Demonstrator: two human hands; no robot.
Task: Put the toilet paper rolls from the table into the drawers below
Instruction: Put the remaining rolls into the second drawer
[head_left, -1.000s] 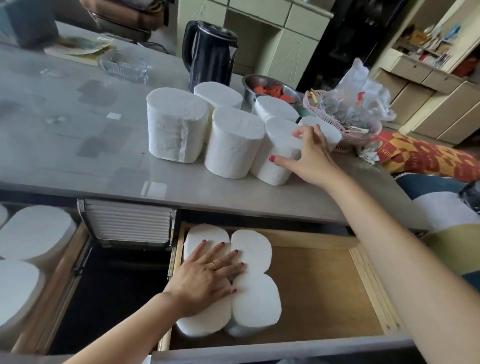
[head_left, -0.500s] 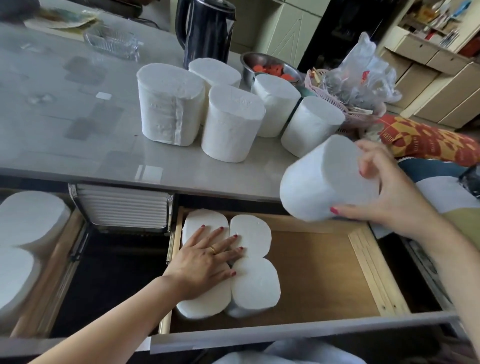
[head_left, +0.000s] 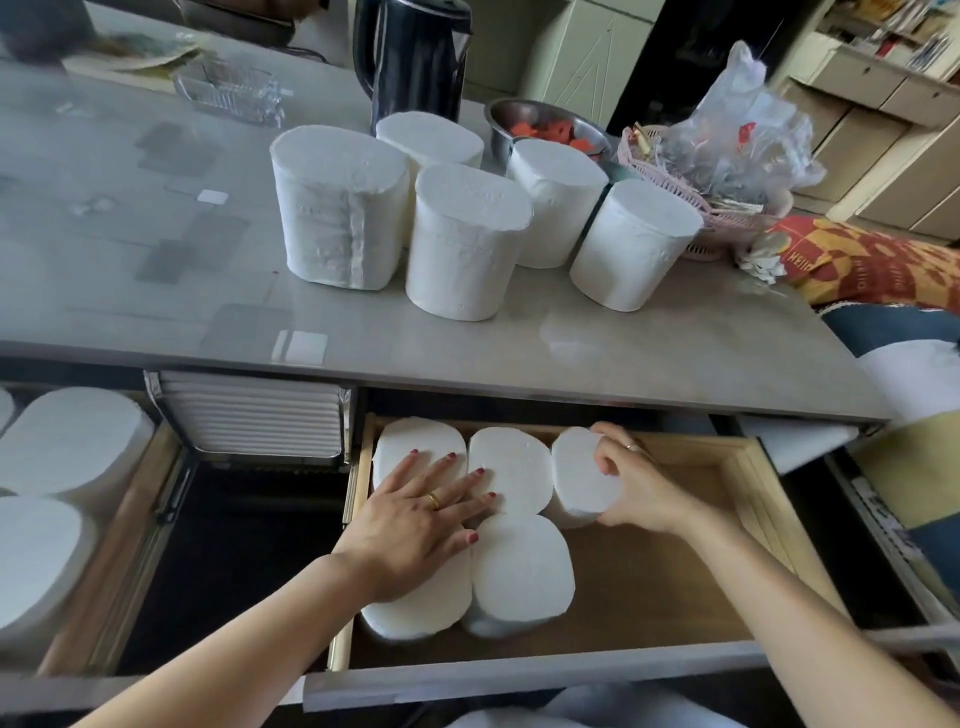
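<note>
Five toilet paper rolls stand upright on the grey table, flat ends up, long axes vertical, clustered near its middle. Below the table edge, the open right drawer holds four settled rolls packed two by two against its left wall, also on end. A fifth roll sits at the rear row's right end, tilted slightly, its top face turned toward the camera. The right hand curls round this roll from its right side, fingers over the top rim and thumb low on the wall, clasping it. The left hand lies flat with fingers spread across the tops of the two left rolls, fingertips reaching the rear pair. The drawer floor to the right of the rolls is bare wood. A left drawer is also open and shows more rolls on end. Behind the table rolls stand a black kettle, a steel bowl with red pieces, and a pink basket under a clear plastic bag; a glass dish lies farther left.
</note>
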